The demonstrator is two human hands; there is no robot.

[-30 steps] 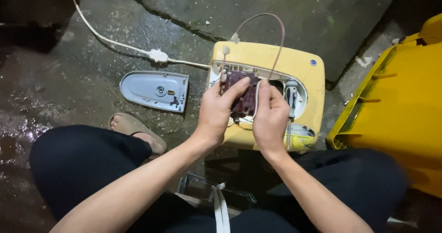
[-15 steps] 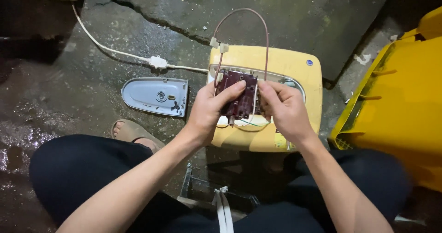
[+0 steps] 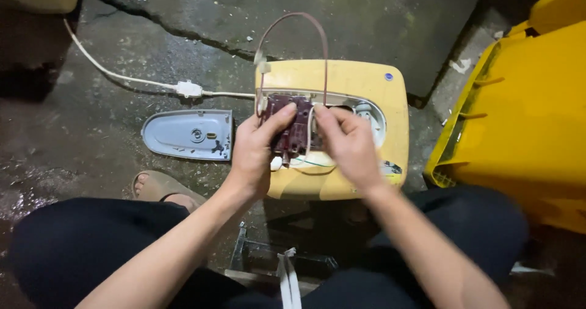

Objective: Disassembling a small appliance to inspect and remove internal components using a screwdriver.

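Note:
A yellowed plastic appliance casing point(image 3: 360, 83) lies on the wet concrete floor with its front opening exposed. My left hand point(image 3: 256, 153) grips a dark maroon component point(image 3: 292, 123) at that opening, thumb on its top. My right hand point(image 3: 351, 147) pinches the same component from the right, beside thin white and green wires point(image 3: 308, 161). A reddish-brown wire point(image 3: 305, 22) loops up from the component over the casing's top.
A grey oval cover panel point(image 3: 189, 135) lies left of the casing. A white cord with an inline connector point(image 3: 188, 89) runs across the cracked floor. A large yellow plastic bin point(image 3: 525, 119) stands at the right. My sandalled foot point(image 3: 162, 187) and dark-trousered knees frame the bottom.
The view has shifted slightly. My right hand has moved from the casing's opening to pinch the maroon component, and the looped wire now stands higher above the casing.

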